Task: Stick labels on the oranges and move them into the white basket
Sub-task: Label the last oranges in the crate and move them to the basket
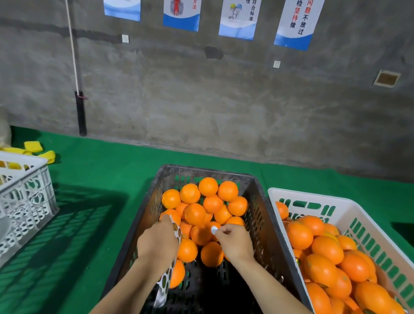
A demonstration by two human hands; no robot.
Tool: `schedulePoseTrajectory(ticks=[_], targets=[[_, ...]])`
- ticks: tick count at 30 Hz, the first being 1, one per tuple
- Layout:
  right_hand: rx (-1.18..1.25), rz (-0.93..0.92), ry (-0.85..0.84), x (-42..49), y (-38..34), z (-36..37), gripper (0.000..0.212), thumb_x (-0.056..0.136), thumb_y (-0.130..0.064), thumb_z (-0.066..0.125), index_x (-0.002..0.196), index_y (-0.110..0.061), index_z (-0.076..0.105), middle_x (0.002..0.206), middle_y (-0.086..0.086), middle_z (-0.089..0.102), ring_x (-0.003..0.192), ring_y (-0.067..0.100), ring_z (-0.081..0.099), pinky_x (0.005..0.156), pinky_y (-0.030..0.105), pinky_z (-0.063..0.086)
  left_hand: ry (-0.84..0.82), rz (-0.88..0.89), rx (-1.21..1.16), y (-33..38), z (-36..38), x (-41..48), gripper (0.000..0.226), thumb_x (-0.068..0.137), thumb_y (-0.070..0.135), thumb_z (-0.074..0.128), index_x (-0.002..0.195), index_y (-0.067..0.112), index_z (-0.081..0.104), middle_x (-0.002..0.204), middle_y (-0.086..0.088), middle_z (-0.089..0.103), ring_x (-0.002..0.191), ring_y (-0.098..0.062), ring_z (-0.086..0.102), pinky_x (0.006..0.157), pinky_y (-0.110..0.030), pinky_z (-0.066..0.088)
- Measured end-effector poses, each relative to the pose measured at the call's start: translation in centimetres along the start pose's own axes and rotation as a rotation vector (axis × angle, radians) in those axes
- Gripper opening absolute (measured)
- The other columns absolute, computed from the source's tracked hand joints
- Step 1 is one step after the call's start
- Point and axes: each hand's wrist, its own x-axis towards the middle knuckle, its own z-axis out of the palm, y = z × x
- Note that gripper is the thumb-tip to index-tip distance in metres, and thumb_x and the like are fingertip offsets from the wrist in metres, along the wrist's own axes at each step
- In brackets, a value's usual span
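While the white basket is already heaped with oranges, about twenty wait in the black crate. Left hand grips the label strip; right hand pinches one label above them.

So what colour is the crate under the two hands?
Black, with a slotted wall, seen in the head view.

grey concrete wall with 4 posters; green table cover.
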Motion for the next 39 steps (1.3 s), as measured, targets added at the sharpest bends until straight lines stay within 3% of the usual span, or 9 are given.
schedulePoseTrajectory(ticks=[6,9,12,19,23,30,34,37,39], targets=[[-0.432,-0.015,-0.002,1.0,2.4,0.7,0.049,0.099,-0.040,0.056,0.057,-0.022,0.040,0.056,-0.003,0.042,0.052,0.017,0.042,0.048,0.031,0.027,-0.043,0.052,0.316,-0.5,0.1,0.2,0.031,0.098,0.006,0.047,0.128,0.011,0.045,0.113,-0.005,0.068,0.097,-0.024,0.069,0.061,-0.030,0.042],[-0.711,-0.119,-0.099,1.9,3.1,0.5,0.030,0.102,-0.033,0.046,0.081,-0.018,0.062,0.087,0.002,0.063,0.082,0.025,0.063,0.065,0.030,0.040,-0.015,0.070,0.302,-0.6,0.2,0.5,0.029,0.099,0.007,0.045,0.127,0.012,0.044,0.116,-0.006,0.067,0.098,-0.025,0.069,0.061,-0.031,0.042],[-0.879,-0.207,-0.155,2.9,3.8,0.9,0.025,0.104,-0.021,0.042,0.102,-0.011,0.065,0.114,0.009,0.061,0.099,0.032,0.064,0.070,0.035,0.039,-0.001,0.088,0.295,-0.5,-0.1,1.0,0.027,0.099,0.009,0.043,0.126,0.013,0.042,0.119,-0.006,0.065,0.100,-0.027,0.069,0.063,-0.033,0.042],[-1.132,-0.337,-0.382,3.8,4.6,3.2,0.026,0.097,-0.004,0.045,0.117,-0.006,0.062,0.126,0.014,0.058,0.108,0.036,0.062,0.075,0.039,0.045,0.032,0.117,0.269,0.0,0.2,1.8,0.021,0.100,0.012,0.039,0.120,0.015,0.040,0.116,-0.007,0.062,0.093,-0.029,0.068,0.055,-0.034,0.037],[-1.183,-0.357,-0.415,3.4,5.0,3.5,0.026,0.096,-0.002,0.045,0.121,-0.003,0.055,0.125,0.014,0.062,0.109,0.034,0.062,0.086,0.042,0.047,0.040,0.111,0.239,0.1,0.1,1.7,0.018,0.099,0.012,0.040,0.118,0.014,0.042,0.113,-0.008,0.063,0.092,-0.032,0.068,0.055,-0.034,0.035],[-1.123,-0.416,-0.484,2.4,6.1,2.5,0.036,0.104,-0.031,0.037,0.129,-0.011,0.056,0.132,0.010,0.054,0.110,0.032,0.058,0.075,0.037,0.041,0.063,0.099,0.204,-0.2,0.3,1.7,0.026,0.099,0.008,0.037,0.124,0.013,0.043,0.114,-0.010,0.065,0.094,-0.034,0.067,0.058,-0.035,0.038],[-0.990,-0.365,-0.427,2.8,6.5,2.0,0.036,0.100,-0.042,0.040,0.125,-0.020,0.051,0.116,0.008,0.058,0.102,0.031,0.059,0.070,0.035,0.041,0.054,0.094,0.205,-0.3,0.5,1.8,0.031,0.099,0.006,0.036,0.128,0.012,0.042,0.116,-0.011,0.065,0.094,-0.034,0.067,0.059,-0.035,0.038],[-0.981,-0.305,-0.448,3.0,6.9,2.3,0.043,0.098,-0.046,0.040,0.132,-0.022,0.050,0.112,0.007,0.059,0.103,0.030,0.059,0.077,0.039,0.050,0.044,0.088,0.220,-0.3,0.6,1.7,0.031,0.099,0.006,0.037,0.128,0.012,0.042,0.117,-0.011,0.065,0.095,-0.034,0.067,0.059,-0.035,0.038],[-0.946,-0.267,-0.346,3.4,7.0,2.6,0.061,0.094,-0.056,0.045,0.146,-0.025,0.041,0.131,0.006,0.051,0.120,0.029,0.050,0.094,0.043,0.045,0.047,0.093,0.235,-0.3,0.7,1.6,0.032,0.099,0.006,0.038,0.130,0.012,0.042,0.118,-0.011,0.064,0.095,-0.033,0.067,0.059,-0.035,0.038]])
